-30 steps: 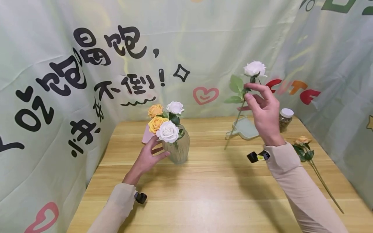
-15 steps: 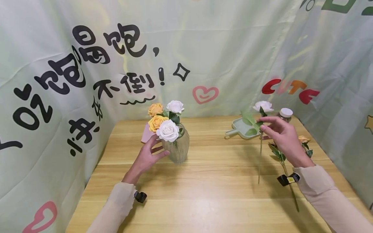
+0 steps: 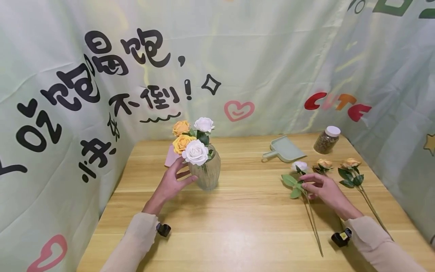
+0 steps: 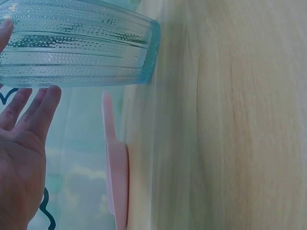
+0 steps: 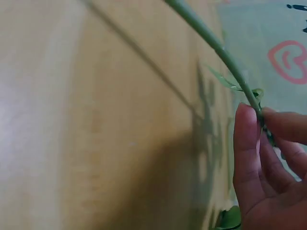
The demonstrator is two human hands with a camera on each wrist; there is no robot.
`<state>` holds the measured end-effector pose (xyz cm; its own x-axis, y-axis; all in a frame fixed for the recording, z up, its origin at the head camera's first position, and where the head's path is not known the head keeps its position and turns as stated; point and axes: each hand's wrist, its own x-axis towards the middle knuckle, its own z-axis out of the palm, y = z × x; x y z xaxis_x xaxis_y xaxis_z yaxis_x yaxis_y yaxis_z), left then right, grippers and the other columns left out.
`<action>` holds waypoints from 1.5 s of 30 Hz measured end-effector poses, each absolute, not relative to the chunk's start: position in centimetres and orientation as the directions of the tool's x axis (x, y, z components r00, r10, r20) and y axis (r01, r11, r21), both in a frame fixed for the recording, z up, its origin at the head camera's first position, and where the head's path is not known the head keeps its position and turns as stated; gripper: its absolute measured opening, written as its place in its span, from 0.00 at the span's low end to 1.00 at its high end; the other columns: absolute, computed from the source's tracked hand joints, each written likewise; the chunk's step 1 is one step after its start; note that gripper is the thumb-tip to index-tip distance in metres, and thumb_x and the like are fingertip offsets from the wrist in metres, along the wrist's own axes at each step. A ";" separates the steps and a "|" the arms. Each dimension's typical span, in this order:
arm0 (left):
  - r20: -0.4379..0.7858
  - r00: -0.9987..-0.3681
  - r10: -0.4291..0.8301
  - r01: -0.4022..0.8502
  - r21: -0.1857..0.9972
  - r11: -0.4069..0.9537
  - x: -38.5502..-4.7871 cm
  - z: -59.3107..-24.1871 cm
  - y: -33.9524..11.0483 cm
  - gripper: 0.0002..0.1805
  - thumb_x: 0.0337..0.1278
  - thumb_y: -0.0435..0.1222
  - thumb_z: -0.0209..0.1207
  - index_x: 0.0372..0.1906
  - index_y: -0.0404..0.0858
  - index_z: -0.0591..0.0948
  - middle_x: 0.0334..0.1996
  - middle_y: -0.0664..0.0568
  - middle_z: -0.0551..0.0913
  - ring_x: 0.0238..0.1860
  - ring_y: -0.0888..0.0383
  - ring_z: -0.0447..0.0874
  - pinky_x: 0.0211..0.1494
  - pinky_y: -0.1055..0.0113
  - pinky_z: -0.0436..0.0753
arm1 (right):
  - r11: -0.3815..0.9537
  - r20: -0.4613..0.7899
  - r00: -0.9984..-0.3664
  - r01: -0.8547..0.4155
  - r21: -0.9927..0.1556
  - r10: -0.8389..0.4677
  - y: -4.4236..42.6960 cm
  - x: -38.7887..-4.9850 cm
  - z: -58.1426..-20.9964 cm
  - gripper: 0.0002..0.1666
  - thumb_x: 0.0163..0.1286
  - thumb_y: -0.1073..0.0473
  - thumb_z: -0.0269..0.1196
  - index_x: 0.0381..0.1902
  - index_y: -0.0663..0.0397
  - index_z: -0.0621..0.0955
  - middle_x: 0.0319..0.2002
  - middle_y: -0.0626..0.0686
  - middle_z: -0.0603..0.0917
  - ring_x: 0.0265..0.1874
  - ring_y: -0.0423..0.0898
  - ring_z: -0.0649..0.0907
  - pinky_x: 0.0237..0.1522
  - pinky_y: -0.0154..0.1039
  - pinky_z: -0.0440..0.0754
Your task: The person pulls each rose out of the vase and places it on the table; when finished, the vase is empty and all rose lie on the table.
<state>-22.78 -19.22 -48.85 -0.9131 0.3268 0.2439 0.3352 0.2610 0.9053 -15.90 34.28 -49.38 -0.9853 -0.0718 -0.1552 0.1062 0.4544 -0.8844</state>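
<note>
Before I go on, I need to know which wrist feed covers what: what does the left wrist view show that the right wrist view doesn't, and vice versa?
Only the left wrist view shows the ribbed glass vase, the left hand with its fingertips at the vase, and a pink object with a narrow end, seen edge-on.

Only the right wrist view shows the right hand pinching a green rose stem, and the pink heart print.

Both show the wooden tabletop and part of the pale green backdrop.
</note>
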 end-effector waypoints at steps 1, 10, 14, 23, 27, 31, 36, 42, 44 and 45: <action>0.243 -0.914 0.326 0.334 0.905 0.262 -22.8 -48.9 -19.3 0.46 0.68 0.34 0.74 0.85 0.43 0.64 0.82 0.41 0.67 0.78 0.33 0.72 0.75 0.36 0.82 | 0.459 -0.171 -0.983 0.122 -0.880 -0.067 34.3 -15.9 -49.6 0.30 0.83 0.54 0.66 0.72 0.67 0.76 0.58 0.60 0.87 0.41 0.38 0.88 0.43 0.41 0.96; 0.253 -0.911 0.326 0.343 0.903 0.259 -22.8 -48.9 -19.3 0.46 0.67 0.33 0.74 0.85 0.42 0.65 0.81 0.41 0.68 0.77 0.33 0.73 0.75 0.37 0.83 | 0.486 -0.201 -0.976 0.138 -0.863 -0.081 34.8 -16.5 -51.0 0.26 0.84 0.60 0.64 0.70 0.71 0.76 0.61 0.70 0.85 0.38 0.40 0.88 0.39 0.39 0.95; 0.250 -0.912 0.324 0.340 0.904 0.259 -22.8 -48.8 -19.3 0.46 0.66 0.33 0.75 0.84 0.43 0.65 0.81 0.41 0.68 0.77 0.33 0.73 0.74 0.37 0.83 | 0.486 -0.179 -0.979 0.112 -0.867 -0.095 34.6 -16.5 -51.2 0.25 0.84 0.60 0.64 0.69 0.71 0.77 0.62 0.70 0.83 0.39 0.39 0.88 0.39 0.40 0.96; 0.250 -0.913 0.321 0.340 0.904 0.261 -22.9 -49.1 -19.5 0.45 0.68 0.34 0.74 0.85 0.43 0.65 0.81 0.41 0.68 0.77 0.33 0.73 0.74 0.36 0.83 | 0.502 -0.136 -0.989 0.090 -0.860 -0.056 34.7 -16.0 -49.5 0.28 0.85 0.52 0.63 0.71 0.65 0.76 0.63 0.72 0.81 0.35 0.51 0.91 0.39 0.44 0.96; 0.250 -0.912 0.326 0.340 0.903 0.261 -23.0 -49.1 -19.5 0.46 0.68 0.35 0.74 0.85 0.43 0.64 0.82 0.41 0.68 0.77 0.33 0.73 0.75 0.36 0.82 | 0.591 -0.047 -0.998 0.012 -0.807 -0.044 34.7 -16.3 -47.6 0.28 0.85 0.48 0.63 0.71 0.61 0.77 0.63 0.67 0.83 0.39 0.44 0.90 0.40 0.40 0.94; 0.247 -0.914 0.323 0.336 0.906 0.258 -23.0 -49.1 -19.4 0.46 0.67 0.35 0.75 0.85 0.43 0.65 0.81 0.41 0.68 0.77 0.33 0.73 0.74 0.36 0.83 | 0.606 0.051 -0.996 -0.081 -0.791 -0.068 33.8 -17.2 -45.0 0.29 0.85 0.45 0.62 0.73 0.55 0.77 0.61 0.57 0.84 0.47 0.37 0.89 0.45 0.32 0.90; 0.242 -0.916 0.320 0.331 0.906 0.262 -23.1 -49.4 -19.4 0.46 0.67 0.35 0.75 0.85 0.43 0.65 0.81 0.42 0.69 0.77 0.34 0.74 0.74 0.38 0.83 | 0.535 0.156 -0.981 -0.192 -0.823 -0.111 30.7 -18.6 -42.0 0.24 0.85 0.47 0.62 0.72 0.49 0.79 0.61 0.43 0.84 0.54 0.34 0.85 0.52 0.24 0.84; 0.238 -0.917 0.319 0.328 0.907 0.265 -23.1 -49.4 -19.4 0.46 0.67 0.36 0.75 0.85 0.44 0.64 0.81 0.42 0.68 0.77 0.33 0.73 0.74 0.36 0.83 | 0.423 0.218 -0.958 -0.278 -0.863 -0.185 25.3 -21.0 -39.5 0.22 0.85 0.48 0.63 0.68 0.50 0.82 0.64 0.51 0.86 0.59 0.38 0.84 0.57 0.25 0.84; 0.239 -0.916 0.321 0.328 0.908 0.261 -23.1 -49.2 -19.4 0.47 0.67 0.36 0.75 0.85 0.44 0.64 0.81 0.42 0.68 0.77 0.33 0.73 0.75 0.36 0.83 | 0.372 0.236 -0.948 -0.302 -0.878 -0.213 23.3 -21.6 -39.1 0.20 0.84 0.49 0.65 0.66 0.50 0.83 0.63 0.53 0.86 0.59 0.39 0.85 0.58 0.26 0.86; 0.241 -0.915 0.323 0.330 0.908 0.258 -23.1 -49.2 -19.3 0.47 0.67 0.36 0.75 0.85 0.43 0.64 0.82 0.41 0.68 0.77 0.33 0.73 0.75 0.36 0.82 | 0.339 0.253 -0.939 -0.323 -0.884 -0.235 22.3 -21.8 -39.0 0.19 0.83 0.51 0.66 0.65 0.52 0.84 0.63 0.55 0.87 0.58 0.40 0.86 0.59 0.28 0.87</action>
<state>-23.06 -19.34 -49.19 -0.9153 0.3227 0.2408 0.3299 0.2581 0.9080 -21.84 22.25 -38.96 -0.9385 -0.2348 0.2530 -0.3229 0.3387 -0.8837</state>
